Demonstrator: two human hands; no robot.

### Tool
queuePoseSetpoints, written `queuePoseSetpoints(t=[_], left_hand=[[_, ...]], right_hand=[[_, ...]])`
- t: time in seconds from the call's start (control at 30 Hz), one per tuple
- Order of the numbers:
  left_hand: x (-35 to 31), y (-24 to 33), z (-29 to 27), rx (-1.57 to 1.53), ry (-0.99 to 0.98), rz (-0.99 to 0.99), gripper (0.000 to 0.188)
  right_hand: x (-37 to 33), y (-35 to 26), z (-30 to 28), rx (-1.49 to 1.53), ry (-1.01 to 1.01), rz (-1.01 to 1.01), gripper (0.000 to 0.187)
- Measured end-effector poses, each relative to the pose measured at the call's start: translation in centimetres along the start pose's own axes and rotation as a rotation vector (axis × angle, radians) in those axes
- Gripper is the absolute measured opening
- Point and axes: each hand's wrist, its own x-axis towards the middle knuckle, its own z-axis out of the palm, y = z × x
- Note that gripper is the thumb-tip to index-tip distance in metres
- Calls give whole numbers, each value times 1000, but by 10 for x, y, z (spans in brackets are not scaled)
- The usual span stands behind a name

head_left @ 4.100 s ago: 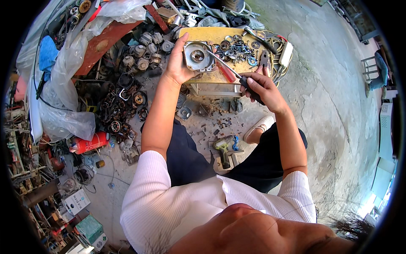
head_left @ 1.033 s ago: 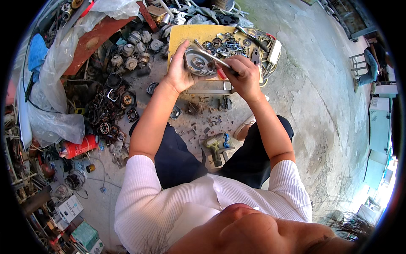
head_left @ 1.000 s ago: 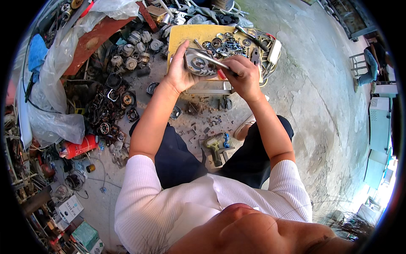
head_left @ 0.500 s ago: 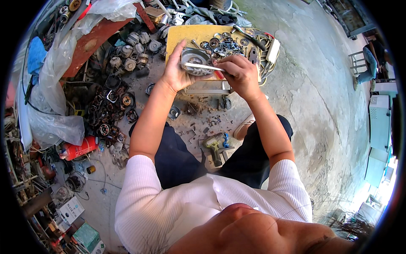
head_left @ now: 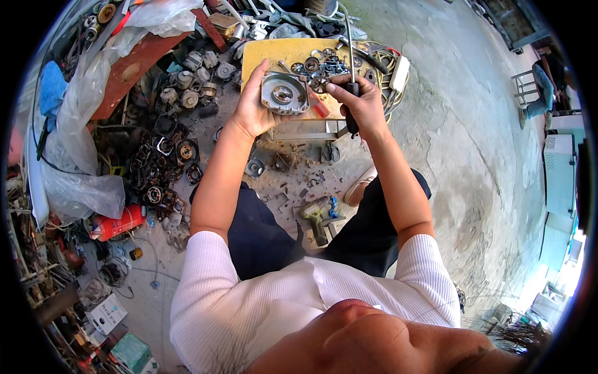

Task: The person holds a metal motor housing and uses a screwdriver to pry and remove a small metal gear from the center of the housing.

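Note:
My left hand (head_left: 250,107) grips a grey metal motor end cover (head_left: 273,100), its hollow side facing up with a round seat in the middle. The thumb lies along its left edge and the other fingers are mostly hidden beneath. To the right, my right hand (head_left: 369,111) is closed around the black handle of a screwdriver (head_left: 352,119). Its long metal shaft points away from me, apart from the cover. Between the hands, a red-handled tool (head_left: 319,107) lies on the yellow-topped table (head_left: 261,51).
Rings, gears and other small metal parts (head_left: 334,64) lie on the table beside a black-handled ratchet (head_left: 367,57) and a white power strip (head_left: 400,73). Motor parts (head_left: 187,78) are heaped at left. A green power drill (head_left: 314,218) is between my legs. Another person (head_left: 543,93) is at far right.
The screwdriver has swung from lying across the cover to pointing away from me. My right hand has turned and moved slightly right; the left still holds the cover, now more openly in view.

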Motion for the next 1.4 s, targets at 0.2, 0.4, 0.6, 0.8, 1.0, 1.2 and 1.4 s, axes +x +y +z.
queuePoseSetpoints(t=[0.2,0.4,0.6,0.8,1.0,1.2,1.4], left_hand=[[4,-3,3,100,38,32,70],[6,-3,5,162,44,100,70],[-1,11,-6,129,154,335,77],[-6,19,-7,191,244,492,70],[7,8,-4,426,368,630,74],[21,0,-22,433,342,698,73],[22,-13,-4,536,380,822,72]], right_hand=[[19,14,-12,-190,96,30,20],[28,21,-13,-188,159,-18,39],[-24,-22,-11,-146,-215,-86,47],[-48,-32,-5,-344,-506,-10,43],[-46,-19,-4,-550,-439,-357,45],[-48,-18,2,-459,-448,-149,45],[-52,-8,10,-479,-396,-170,46]])
